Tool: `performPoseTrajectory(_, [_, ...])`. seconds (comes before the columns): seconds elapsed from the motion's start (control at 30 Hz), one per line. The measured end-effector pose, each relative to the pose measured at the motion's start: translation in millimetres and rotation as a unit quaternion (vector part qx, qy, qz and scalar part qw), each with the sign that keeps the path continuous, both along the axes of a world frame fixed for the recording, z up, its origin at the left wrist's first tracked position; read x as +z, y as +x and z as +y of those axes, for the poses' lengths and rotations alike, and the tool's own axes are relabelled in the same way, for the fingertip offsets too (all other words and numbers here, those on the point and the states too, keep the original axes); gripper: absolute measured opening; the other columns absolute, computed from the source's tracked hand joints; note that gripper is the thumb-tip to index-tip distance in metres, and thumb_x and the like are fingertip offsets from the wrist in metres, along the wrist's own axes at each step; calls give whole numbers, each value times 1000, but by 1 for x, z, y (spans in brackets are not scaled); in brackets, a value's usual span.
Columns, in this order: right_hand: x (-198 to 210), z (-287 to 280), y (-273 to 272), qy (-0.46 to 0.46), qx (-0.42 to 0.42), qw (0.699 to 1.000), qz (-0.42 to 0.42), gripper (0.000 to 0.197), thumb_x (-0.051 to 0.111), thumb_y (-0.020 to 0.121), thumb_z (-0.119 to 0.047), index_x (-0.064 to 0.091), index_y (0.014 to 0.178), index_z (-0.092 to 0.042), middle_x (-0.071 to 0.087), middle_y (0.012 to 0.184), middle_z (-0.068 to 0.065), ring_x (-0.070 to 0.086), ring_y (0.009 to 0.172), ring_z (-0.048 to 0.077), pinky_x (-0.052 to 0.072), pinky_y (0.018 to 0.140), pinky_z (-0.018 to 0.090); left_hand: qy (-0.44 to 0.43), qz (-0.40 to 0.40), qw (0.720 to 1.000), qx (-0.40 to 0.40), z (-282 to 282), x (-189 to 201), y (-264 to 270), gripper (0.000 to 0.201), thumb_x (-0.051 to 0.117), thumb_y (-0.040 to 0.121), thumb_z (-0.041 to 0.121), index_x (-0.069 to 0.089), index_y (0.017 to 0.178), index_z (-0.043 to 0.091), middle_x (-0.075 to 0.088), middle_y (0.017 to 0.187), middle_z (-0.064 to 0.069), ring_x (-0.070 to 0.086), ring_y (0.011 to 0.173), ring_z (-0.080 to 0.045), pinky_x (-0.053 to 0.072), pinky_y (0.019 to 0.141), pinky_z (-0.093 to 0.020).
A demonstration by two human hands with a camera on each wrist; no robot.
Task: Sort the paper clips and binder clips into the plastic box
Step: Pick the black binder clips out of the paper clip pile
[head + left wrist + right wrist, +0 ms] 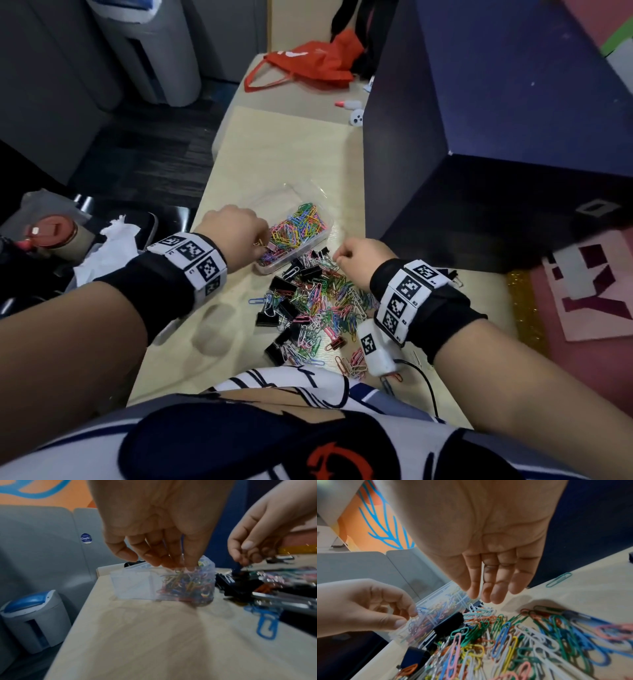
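We work at a pale table point(260, 161) with the plastic box point(310, 241) lying just past the loose heap, at about 11 o'clock from it; its near compartment is already thick with coloured paper clips, and in the left wrist view the compartment beside it looks empty.

The heap of paper clips point(329, 301) spreads toward us from the box, with black binder clips point(284, 286) mixed through it, mostly on its 9 o'clock side and far edge.

Our left hand point(234, 229) hovers over the near end of the box, fingers curled down and fingertips point(190, 566) pinching what seems to be a gold-coloured clip (the blur keeps us from saying more). We judge this to be the drop: we should bring the pinch low inside the rim before letting go, so the clip does not bounce out, and choose the compartment by type.

Our right hand point(359, 258) sits at the heap's 1 o'clock edge. The head and left wrist views show its fingers curled and a thin clip nipped between fingertip and thumb; its own wrist view shows the fingers point(498, 593) fairly straight, so the hold is light. We should lift one clip at a time, since tangled ones drag neighbours along.
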State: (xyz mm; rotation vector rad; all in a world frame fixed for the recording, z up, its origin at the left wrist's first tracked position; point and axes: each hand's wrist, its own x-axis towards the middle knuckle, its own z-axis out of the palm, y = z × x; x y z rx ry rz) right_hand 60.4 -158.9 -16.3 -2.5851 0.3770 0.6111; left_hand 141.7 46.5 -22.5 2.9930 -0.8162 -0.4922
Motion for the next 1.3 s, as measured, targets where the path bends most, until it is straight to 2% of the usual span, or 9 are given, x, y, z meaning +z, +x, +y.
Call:
performPoseTrajectory(0.17, [-4,8,-2,-9,39,999,20,24,47,97,-24,66,109,-16,68,109,5,62,100,23,48,84,28,43,-3,999,-14,-7,-6,-3,31,57,87,46,59,117,38,58,114,4,47,115,-24,39,91,-41])
performPoseTrajectory(0.33, [-8,9,-7,-17,48,998,28,24,47,95,-25,65,110,-19,67,110,4,61,101,23,47,80,26,26,-6,1000,4,-17,-12,-3,32,54,87,48,57,116,36,59,116,2,48,115,-25,39,94,-41])
performPoseTrajectory(0.43, [-11,8,-11,-8,46,998,32,25,47,95,-24,66,111,-17,68,111,5,61,103,24,49,84,28,20,-2,1000,2,-21,-14,-3,31,53,88,45,54,119,38,59,115,2,49,113,-26,39,94,-43])
performPoseTrajectory(0.57, [-13,8,-12,5,42,999,27,24,49,95,-25,67,109,-17,68,109,6,61,102,24,49,86,28,24,-1,1000,-3,-21,-13,-3,16,53,88,45,59,97,33,60,104,3,50,108,-25,38,91,-41])
performPoseTrajectory(0.7, [-14,7,-12,14,31,999,23,22,51,94,-26,67,107,-17,68,105,5,62,98,23,49,83,28,14,8,1000,7,-19,-9,-3,11,59,84,40,52,82,31,61,98,4,53,103,-25,39,86,-37])
performPoseTrajectory(0.87, [-15,6,-14,16,17,1000,-9,18,54,91,-26,68,102,-20,69,101,1,62,96,21,42,73,23,-59,47,997,15,-21,2,-3,14,68,77,27,53,77,29,59,80,5,60,89,-26,49,76,-32])
performPoseTrajectory(0.97, [-16,6,-13,27,10,999,-31,14,58,89,-24,67,99,-22,67,95,-3,62,95,19,40,72,21,-96,28,995,8,-24,11,-5,10,69,78,25,61,84,23,65,83,4,60,84,-23,48,74,-31])
performPoseTrajectory(1.17, [-13,9,-18,42,11,996,-81,32,62,88,-31,62,119,-29,63,113,0,60,101,20,44,83,25,-156,1,988,-10,-37,25,-24,8,65,80,24,65,88,21,67,84,3,62,86,-22,46,74,-29])
performPoseTrajectory(1.3, [-9,10,-29,68,6,993,-98,37,60,90,-37,57,127,-34,59,114,-1,57,102,19,41,82,24,-206,18,978,-17,-50,28,-42,9,68,81,26,66,88,21,58,75,9,55,76,-13,40,70,-23])
